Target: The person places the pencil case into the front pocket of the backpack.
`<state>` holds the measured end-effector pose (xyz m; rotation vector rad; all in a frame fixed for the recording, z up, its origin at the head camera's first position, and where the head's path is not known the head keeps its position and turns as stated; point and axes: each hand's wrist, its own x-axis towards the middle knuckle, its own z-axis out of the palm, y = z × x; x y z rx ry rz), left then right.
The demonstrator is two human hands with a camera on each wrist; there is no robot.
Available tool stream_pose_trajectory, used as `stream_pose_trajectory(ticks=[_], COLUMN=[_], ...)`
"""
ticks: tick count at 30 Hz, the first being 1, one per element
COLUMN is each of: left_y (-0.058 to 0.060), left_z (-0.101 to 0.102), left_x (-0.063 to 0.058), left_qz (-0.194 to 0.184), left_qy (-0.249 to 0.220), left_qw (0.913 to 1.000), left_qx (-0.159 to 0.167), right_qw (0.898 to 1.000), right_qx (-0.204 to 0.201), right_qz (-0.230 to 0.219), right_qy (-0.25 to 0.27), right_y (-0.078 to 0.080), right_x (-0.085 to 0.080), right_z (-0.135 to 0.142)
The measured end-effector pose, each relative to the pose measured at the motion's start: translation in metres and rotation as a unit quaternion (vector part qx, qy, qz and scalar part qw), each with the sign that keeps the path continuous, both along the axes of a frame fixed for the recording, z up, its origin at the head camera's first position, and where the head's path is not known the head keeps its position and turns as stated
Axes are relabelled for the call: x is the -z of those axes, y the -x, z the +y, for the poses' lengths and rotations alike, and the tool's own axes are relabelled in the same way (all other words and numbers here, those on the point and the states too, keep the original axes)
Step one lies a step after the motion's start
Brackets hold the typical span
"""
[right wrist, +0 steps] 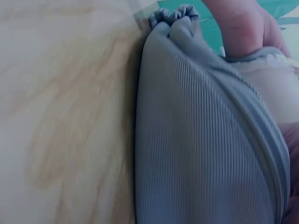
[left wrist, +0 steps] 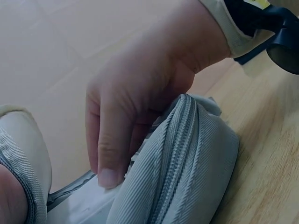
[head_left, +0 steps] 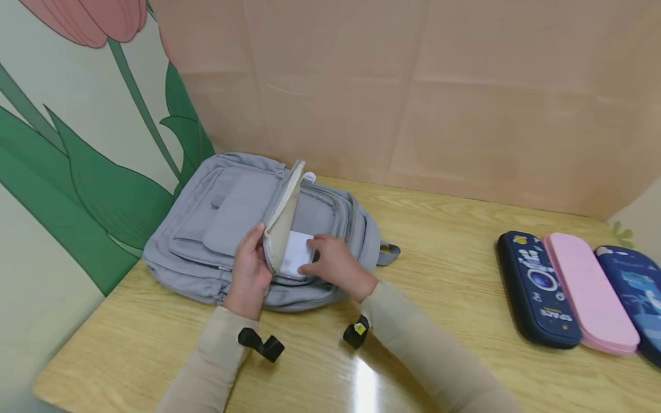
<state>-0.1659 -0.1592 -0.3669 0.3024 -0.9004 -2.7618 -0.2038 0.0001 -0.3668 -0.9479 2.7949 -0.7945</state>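
I found the tabletop (head_left: pixel 439 229) open between the grey backpack (head_left: pixel 237 212) and the flat cases (head_left: pixel 591 292) to its right. Left hand (head_left: pixel 250 272) gripped the backpack's raised flap (head_left: pixel 286 223); right hand (head_left: pixel 338 264), angled in from the backpack's near side, pinched a white item (head_left: pixel 296 253) inside its zippered pocket (left wrist: pixel 175 154).

Person here's rocking plain long tan sleeves (head_left: pixel 431 350), a chunky black gadget (head_left: pixel 272 348) on each wrist, the right one with a little yellow patch (head_left: pixel 360 328), plus bare fingers (left wrist: pixel 112 149).
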Motion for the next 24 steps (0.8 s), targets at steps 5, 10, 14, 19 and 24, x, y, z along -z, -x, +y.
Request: stream_pose_trajectory(ticks=[5,10,14,19,24], left_y=[-0.001,-0.002,-0.003,-0.004,-0.003], left_z=[-0.001,-0.002,-0.002,-0.002,-0.002], left_x=[-0.003,-0.004,-0.005,-0.003,0.001], left_qz=[0.004,0.008,0.008,0.006,0.007], left_qy=[-0.018,-0.039,-0.041,-0.036,-0.025], left_qw=[0.9998,0.9992,0.9991,0.9993,0.9997], left_qx=[0.007,0.005,0.006,0.005,-0.002], right_qw=[0.999,0.996,0.993,0.992,0.99], right_qx=[0.027,0.056,0.074,0.08,0.078], right_qz=[0.003,0.004,-0.013,-0.021,-0.033], right_qy=[0.035,0.072,0.087,0.099,0.116], right_y=[-0.003,-0.006,-0.008,-0.009,-0.007], right_x=[0.002,0.003,0.005,0.008,0.01], right_z=[-0.012,-0.023,-0.031,-0.035,-0.031])
